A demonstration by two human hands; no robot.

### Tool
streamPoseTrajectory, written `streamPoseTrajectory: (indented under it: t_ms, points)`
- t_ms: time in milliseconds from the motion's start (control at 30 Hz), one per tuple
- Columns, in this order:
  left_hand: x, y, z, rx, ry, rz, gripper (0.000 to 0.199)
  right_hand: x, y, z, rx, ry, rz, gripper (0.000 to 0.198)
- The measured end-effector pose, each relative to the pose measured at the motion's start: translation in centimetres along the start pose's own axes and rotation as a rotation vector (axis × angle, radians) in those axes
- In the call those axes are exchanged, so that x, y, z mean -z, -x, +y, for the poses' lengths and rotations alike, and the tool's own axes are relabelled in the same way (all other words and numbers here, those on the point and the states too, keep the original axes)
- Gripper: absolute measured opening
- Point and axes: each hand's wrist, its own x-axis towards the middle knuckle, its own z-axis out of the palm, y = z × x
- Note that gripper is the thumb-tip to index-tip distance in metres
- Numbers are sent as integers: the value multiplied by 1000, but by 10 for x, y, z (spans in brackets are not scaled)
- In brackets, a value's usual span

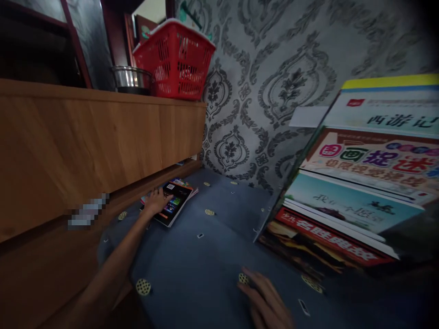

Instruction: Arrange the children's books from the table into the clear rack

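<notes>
My left hand rests on a dark-covered book that lies flat at the far left edge of the cloth-covered surface. Its thumb is spread across the cover, which carries coloured pictures and a white code square. Other books or pages show under and behind this one. Low in the view, my right hand hovers over or touches the blue-grey cloth, fingers stretched and a little bent, nothing in them. To its right, a group of books with Chinese titles stands overlapping in tiers, tilted back.
A wooden cabinet runs along the left. On top of it stand a red plastic basket and a metal pot. Grey patterned wallpaper covers the wall behind. A blurred patch lies over the cabinet's lower part.
</notes>
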Motion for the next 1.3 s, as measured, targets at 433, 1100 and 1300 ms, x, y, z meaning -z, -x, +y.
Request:
streamPoseTrajectory:
  t_ms: [433, 1100, 1300]
  points:
    - [3, 26, 15, -2, 57, -58, 70, -129, -120, -40, -682, -924, 0, 43]
    - [-13, 103, 41, -656, 549, -106, 43, -87, -94, -6, -1123, -1189, 300, 42]
    - [-6, 89, 25, -737, 830, -408, 63, -60, -76, -4, -1243, -1339, 287, 43]
